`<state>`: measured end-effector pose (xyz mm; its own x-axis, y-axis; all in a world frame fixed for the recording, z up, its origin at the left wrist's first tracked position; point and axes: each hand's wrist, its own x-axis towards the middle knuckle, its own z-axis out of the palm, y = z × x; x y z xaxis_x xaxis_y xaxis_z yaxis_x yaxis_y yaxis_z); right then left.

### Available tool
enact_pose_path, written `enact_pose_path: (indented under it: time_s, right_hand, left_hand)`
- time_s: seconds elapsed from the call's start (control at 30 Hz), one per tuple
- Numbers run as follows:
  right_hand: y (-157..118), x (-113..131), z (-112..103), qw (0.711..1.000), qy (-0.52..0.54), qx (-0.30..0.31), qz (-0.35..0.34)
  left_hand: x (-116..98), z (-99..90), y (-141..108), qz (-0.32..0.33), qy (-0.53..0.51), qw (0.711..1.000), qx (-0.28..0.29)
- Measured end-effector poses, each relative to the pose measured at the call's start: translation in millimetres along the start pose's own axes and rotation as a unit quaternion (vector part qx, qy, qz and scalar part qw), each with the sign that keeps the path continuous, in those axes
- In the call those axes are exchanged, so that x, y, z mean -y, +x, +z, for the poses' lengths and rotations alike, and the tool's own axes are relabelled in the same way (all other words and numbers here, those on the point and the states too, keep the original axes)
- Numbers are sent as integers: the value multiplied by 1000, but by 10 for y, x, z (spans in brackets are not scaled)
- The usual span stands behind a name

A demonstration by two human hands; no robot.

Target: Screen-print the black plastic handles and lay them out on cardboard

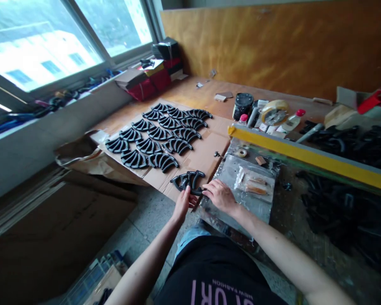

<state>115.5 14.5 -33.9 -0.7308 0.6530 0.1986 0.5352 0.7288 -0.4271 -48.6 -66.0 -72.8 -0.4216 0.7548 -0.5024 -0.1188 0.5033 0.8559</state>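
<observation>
Several black curved, ribbed parts [159, 134] lie in rows on a flat cardboard sheet [206, 146]. Nearer to me, a separate black piece [193, 180] is at the cardboard's front edge. My left hand [184, 203] grips its near side, thumb on top and fingers partly hidden beneath. At the right end of that same piece, my right hand [217, 194] has its fingertips pressed together on the black tip. A small black bit [217, 154] rests on the cardboard beyond my hands.
Right of the cardboard is a grey board [230, 169] with a plastic bag of wooden-looking sticks [255, 184]. A yellow-edged bar [311, 156] crosses behind it, with a black tub [243, 105], bottles and tape beyond. Dark parts [343, 216] are heaped at right.
</observation>
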Motion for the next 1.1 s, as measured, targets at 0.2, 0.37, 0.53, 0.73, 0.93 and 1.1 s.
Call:
enact_pose_path:
  time_s: [0.2,0.37,0.53,0.73,0.93,1.1]
  right_hand:
    - [635,-25,602,981,-15,150,119]
    - [935,88,918,952,-14,221,213]
    - [1106,115,1073,942,-2,214,259]
    - [1230,-41,1034,948,16,213,236]
    - [1177,-102,959,950,-16,210,233]
    - [1146,-84,966,953,11,234,193]
  left_hand:
    - [366,-863,496,-59,206,972,-99]
    - [430,-1016,760,-92,284,951,-84]
    - [459,-1031,856,-93,311,944,-60]
    - [473,-979,898,-90,274,957,-41]
    - [445,-947,891,-100,228,968,-45]
    - [427,-944,885,-113,194,974,-41]
